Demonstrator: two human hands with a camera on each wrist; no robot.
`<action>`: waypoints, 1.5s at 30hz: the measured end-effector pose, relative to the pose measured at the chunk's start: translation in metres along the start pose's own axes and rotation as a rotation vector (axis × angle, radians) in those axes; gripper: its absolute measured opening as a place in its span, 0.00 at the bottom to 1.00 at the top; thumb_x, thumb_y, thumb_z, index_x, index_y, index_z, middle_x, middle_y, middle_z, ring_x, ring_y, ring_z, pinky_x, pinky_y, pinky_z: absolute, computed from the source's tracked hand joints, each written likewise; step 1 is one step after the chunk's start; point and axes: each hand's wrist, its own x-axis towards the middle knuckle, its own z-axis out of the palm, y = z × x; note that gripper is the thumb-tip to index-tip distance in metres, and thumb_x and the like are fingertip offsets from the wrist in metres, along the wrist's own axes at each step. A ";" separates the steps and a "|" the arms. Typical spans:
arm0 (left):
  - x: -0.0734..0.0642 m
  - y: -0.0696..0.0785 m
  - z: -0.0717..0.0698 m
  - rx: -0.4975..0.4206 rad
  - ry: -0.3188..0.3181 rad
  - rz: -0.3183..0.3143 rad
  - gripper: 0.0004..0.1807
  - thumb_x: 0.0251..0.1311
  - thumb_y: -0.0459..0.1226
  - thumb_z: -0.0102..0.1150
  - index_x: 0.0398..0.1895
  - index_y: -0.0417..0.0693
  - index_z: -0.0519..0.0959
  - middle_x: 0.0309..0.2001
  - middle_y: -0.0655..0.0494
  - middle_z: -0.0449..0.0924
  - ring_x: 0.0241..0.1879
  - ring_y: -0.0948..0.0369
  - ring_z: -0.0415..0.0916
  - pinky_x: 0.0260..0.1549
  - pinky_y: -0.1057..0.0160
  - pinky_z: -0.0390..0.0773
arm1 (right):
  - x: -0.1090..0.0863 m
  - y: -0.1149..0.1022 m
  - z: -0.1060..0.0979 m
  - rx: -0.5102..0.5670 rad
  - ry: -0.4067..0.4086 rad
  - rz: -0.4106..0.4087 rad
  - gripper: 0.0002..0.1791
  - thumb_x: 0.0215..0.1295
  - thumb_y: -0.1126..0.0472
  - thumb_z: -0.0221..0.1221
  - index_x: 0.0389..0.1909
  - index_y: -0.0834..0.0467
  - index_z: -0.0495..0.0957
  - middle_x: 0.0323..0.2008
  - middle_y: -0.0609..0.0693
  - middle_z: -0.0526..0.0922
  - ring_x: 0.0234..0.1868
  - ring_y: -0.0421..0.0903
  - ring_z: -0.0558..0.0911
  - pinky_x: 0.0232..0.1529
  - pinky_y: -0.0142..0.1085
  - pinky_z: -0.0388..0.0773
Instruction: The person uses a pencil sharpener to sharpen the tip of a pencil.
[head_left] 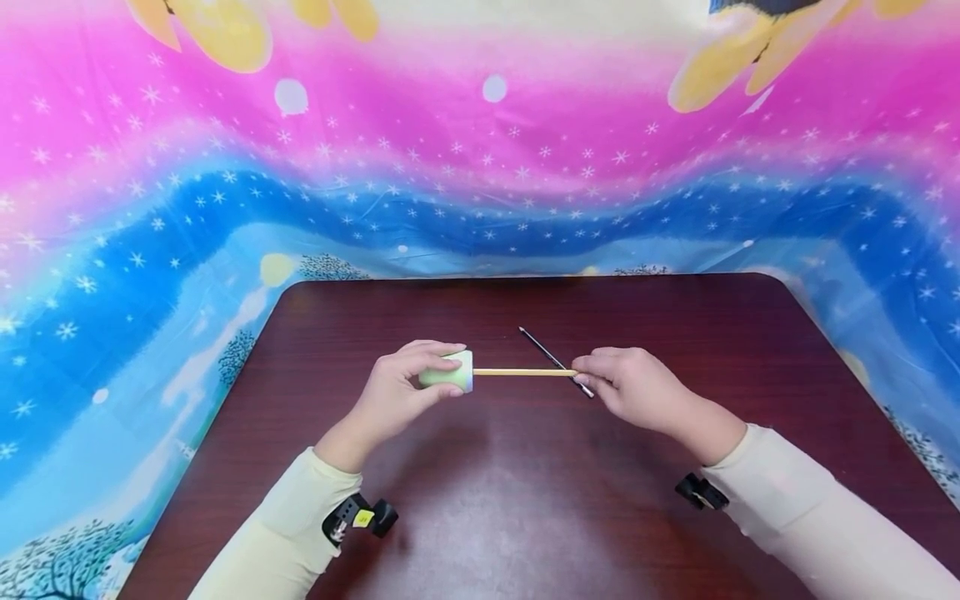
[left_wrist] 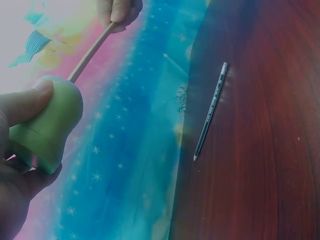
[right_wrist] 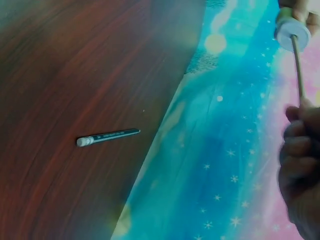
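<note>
My left hand (head_left: 386, 390) grips a light green pencil sharpener (left_wrist: 57, 122), thumb on one side and fingers on the other. A thin yellow pencil (head_left: 521, 372) runs level from the hole in the sharpener's pale end face (right_wrist: 291, 34). At the pencil's far end, my right hand (head_left: 636, 387) pinches it between thumb and fingers. The tip inside the sharpener is hidden. Both hands are held above the table. Behind the yellow pencil, a dark patterned pencil (left_wrist: 210, 111) with a whitish end lies on the table, touched by neither hand.
The dark red-brown wooden table (head_left: 480, 500) has rounded far corners. A pink and blue cloth with snowflakes (head_left: 480, 192) hangs around its back and sides. Black wrist cameras (head_left: 360, 518) are strapped over both pale sleeves.
</note>
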 end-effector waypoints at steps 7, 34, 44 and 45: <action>-0.001 0.001 0.000 0.021 0.012 0.058 0.19 0.39 0.26 0.76 0.40 0.36 0.86 0.48 0.48 0.84 0.51 0.53 0.78 0.45 0.73 0.76 | 0.006 -0.002 -0.012 0.296 -0.268 0.328 0.05 0.64 0.67 0.60 0.36 0.58 0.84 0.24 0.39 0.79 0.24 0.35 0.71 0.26 0.31 0.70; -0.004 -0.002 0.003 0.007 0.006 0.084 0.18 0.41 0.26 0.75 0.40 0.36 0.86 0.47 0.46 0.84 0.50 0.53 0.78 0.42 0.73 0.78 | 0.003 -0.001 -0.009 0.614 -0.377 0.563 0.12 0.71 0.60 0.53 0.42 0.62 0.81 0.21 0.43 0.71 0.20 0.37 0.67 0.21 0.31 0.64; -0.002 0.004 -0.003 -0.214 0.024 -0.120 0.17 0.44 0.23 0.72 0.41 0.33 0.84 0.51 0.43 0.82 0.51 0.62 0.78 0.40 0.67 0.81 | -0.004 -0.006 0.013 -0.298 0.267 -0.138 0.22 0.78 0.52 0.38 0.34 0.59 0.77 0.21 0.46 0.71 0.20 0.44 0.71 0.13 0.37 0.67; -0.002 0.004 -0.004 -0.209 0.018 -0.122 0.17 0.44 0.24 0.72 0.41 0.34 0.84 0.51 0.43 0.82 0.51 0.62 0.78 0.40 0.67 0.80 | -0.005 -0.006 0.013 -0.278 0.270 -0.146 0.23 0.78 0.52 0.39 0.32 0.59 0.77 0.21 0.45 0.72 0.20 0.43 0.72 0.13 0.36 0.67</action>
